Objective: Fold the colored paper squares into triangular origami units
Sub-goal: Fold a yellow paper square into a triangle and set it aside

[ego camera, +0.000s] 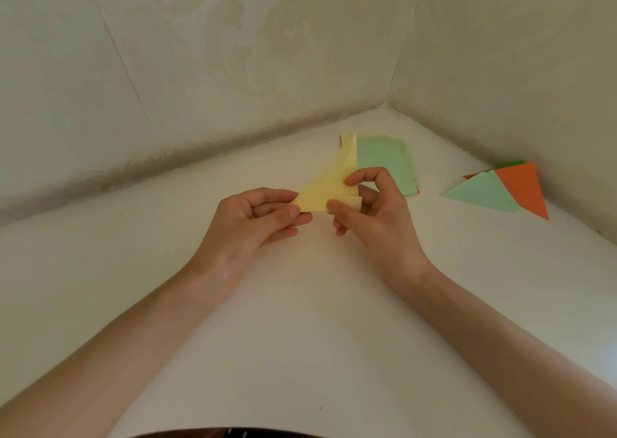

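A yellow paper (329,183), folded into a triangle, is held above the white table between both hands. My left hand (253,220) pinches its lower left tip between thumb and fingers. My right hand (370,210) pinches its right side, where several layered edges fan out. Behind the hands lies a stack of paper squares (384,160) with a light green sheet on top and a yellow edge at its left. Folded triangles lie at the right: a light green triangle (480,193) overlapping an orange triangle (524,187).
The white table (300,304) sits in a corner, with patterned beige walls (200,70) along the back and right. A dark green paper edge (510,163) peeks out behind the orange triangle, near the right wall.
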Action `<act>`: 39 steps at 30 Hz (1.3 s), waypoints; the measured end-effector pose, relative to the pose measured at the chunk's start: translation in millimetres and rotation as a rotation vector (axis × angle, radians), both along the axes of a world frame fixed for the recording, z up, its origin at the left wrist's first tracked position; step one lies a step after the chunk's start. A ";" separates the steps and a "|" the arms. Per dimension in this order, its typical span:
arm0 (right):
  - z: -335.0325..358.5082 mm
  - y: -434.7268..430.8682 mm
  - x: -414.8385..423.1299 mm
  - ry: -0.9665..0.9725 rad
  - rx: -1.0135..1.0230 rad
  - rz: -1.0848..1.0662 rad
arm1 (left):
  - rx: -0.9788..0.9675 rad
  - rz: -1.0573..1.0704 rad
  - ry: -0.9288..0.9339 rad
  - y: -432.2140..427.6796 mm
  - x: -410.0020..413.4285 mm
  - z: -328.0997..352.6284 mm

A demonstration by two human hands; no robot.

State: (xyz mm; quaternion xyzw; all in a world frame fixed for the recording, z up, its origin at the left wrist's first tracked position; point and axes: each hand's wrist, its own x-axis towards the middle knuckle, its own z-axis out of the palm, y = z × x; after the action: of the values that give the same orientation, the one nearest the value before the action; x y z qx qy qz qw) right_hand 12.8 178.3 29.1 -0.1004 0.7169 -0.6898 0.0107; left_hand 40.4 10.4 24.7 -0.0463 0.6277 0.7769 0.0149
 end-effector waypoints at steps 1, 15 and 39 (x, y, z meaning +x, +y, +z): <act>0.8 -0.2 0.3 -0.021 -0.026 -0.007 | 0.025 -0.014 -0.017 -1.2 -0.7 0.7; 0.0 1.6 -3.7 -0.174 -0.134 -0.024 | 0.020 -0.096 -0.052 -3.2 -1.8 4.7; -3.0 8.1 -9.2 -0.094 -0.027 0.066 | -0.367 -0.029 0.093 5.5 1.6 -2.4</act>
State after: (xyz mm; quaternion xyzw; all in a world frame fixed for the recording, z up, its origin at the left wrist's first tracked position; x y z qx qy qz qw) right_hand 3.6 186.4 26.1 -0.0916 0.7025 -0.7026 0.0660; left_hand 42.0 15.9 22.4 -0.0032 0.7596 0.6503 -0.0117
